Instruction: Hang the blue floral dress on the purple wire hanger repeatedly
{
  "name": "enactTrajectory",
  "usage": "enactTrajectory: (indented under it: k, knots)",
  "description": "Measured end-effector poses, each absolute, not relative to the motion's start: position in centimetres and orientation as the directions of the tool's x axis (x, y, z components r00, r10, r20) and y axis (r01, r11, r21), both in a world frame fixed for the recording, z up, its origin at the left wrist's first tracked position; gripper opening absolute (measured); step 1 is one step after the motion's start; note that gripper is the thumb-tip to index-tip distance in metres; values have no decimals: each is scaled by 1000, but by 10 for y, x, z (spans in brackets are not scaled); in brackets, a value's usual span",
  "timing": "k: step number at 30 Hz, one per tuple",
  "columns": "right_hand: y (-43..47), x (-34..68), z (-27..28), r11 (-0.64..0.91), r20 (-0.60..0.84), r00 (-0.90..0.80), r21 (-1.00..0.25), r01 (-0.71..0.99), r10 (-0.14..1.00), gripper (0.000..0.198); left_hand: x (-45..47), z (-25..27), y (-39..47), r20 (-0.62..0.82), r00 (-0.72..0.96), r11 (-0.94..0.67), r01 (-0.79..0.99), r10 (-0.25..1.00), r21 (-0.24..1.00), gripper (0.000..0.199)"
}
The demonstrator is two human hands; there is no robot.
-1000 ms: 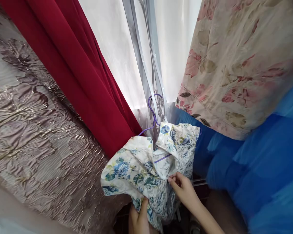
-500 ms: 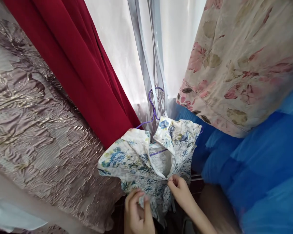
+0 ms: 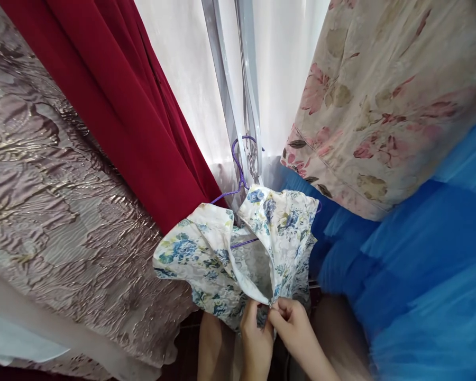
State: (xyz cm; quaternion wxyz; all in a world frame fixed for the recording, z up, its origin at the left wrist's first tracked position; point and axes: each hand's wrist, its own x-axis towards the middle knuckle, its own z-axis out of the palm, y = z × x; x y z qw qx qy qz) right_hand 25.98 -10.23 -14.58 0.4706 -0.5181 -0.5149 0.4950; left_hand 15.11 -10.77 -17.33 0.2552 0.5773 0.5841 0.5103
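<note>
My left fingers (image 3: pixel 249 313) and right fingers (image 3: pixel 278 318) pinch the floral garment (image 3: pixel 216 264) at its neck opening. Beyond them is a purple hanger (image 3: pixel 242 181).

Crimson cloth (image 3: pixel 115 121) hangs in long folds ahead and left of the left hand (image 3: pixel 257 330), with mauve textured fabric (image 3: pixel 51 211) farther left. From where I stand, white drapery (image 3: pixel 295 58) glows straight beyond both hands, glossy grey strips (image 3: pixel 220 53) before it. Right of the right hand (image 3: pixel 292 320), pale pink-flowered cloth (image 3: pixel 381 106) overhangs blue fabric (image 3: pixel 416 280).
</note>
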Motion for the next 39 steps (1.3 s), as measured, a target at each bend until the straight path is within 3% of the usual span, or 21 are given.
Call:
enactTrajectory:
  k: [4,8,12,18,24,28,32,34,36,39]
  knots:
    - [-101,258,-145,-17,-16,11,-996,89,1000,27,150,-169,-107,281,-208,-166,442,937,882,3]
    - [-96,252,-124,4,6,31,-999,43,999,25,150,-163,-99,265,-104,-200,417,959,887,4]
    - [-77,238,-69,81,81,27,-997,-17,996,23,145,-166,-88,227,-71,-180,406,971,896,12]
    - [-25,223,31,235,235,11,-970,-68,972,20,132,-176,-83,192,6,-172,472,981,865,4]
    - [-1,222,56,227,233,-11,-957,-178,972,19,121,-175,-84,164,67,-176,480,984,859,6]
    - [-10,228,41,233,242,-9,-945,-230,970,19,109,-119,-82,355,22,-328,438,935,837,9]
    - [-21,236,33,253,263,-40,-951,-176,964,20,97,-19,-65,647,-99,-544,453,756,706,28]
    - [-25,239,33,292,303,-47,-943,-160,952,20,94,25,-52,638,-4,-555,491,770,672,32]
    - [-25,241,34,335,345,-49,-930,-150,937,20,94,54,-42,616,130,-557,598,777,577,18]
    - [-21,240,35,369,379,-48,-918,-144,924,21,100,70,-34,655,175,-561,699,735,443,22]
